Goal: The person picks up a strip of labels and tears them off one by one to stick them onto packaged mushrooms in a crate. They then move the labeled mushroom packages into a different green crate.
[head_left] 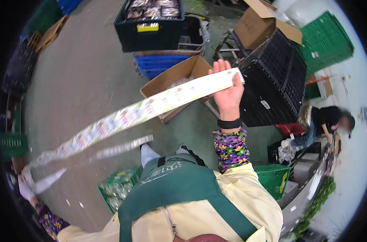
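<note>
A long strip of colourful printed labels [143,111] is stretched across the view. My right hand [228,94] is raised at arm's length and pinches the strip's upper end; it is bare, with a black wristband and a floral sleeve. My left hand [26,187], in a pale glove, grips the lower end at the far left edge. A second, silvery length of strip [121,148] runs below the first toward the left hand. I wear a green apron [175,185] over a yellow jacket.
On the concrete floor stand an open cardboard box [167,78], blue crates [159,64], a black crate of packed goods [149,34], tall black crates [276,80] and green crates [274,179]. Another person [328,119] bends over at the right.
</note>
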Action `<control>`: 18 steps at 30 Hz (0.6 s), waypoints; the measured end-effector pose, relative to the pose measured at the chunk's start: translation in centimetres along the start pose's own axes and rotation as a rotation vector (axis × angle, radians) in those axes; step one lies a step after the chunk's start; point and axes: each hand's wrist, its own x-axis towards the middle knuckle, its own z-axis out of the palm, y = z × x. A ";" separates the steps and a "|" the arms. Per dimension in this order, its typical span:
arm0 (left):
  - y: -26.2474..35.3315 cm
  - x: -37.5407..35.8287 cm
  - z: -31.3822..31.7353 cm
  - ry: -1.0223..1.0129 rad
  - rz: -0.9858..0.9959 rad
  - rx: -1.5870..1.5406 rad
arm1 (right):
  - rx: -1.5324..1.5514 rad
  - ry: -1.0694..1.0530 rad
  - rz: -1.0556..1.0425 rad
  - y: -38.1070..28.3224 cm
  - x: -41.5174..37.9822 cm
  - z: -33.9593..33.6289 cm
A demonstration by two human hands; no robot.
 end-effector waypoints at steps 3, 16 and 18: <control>-0.7 6.6 2.1 0.262 -0.062 -0.635 | 0.048 -0.020 -0.049 2.4 0.5 -0.1; 40.7 -8.4 -39.5 -0.378 1.498 -1.886 | -0.513 -0.418 0.402 24.0 -6.3 5.7; 46.7 -11.4 -39.1 -0.737 1.769 -1.823 | -0.669 -0.460 0.478 25.9 -7.7 6.4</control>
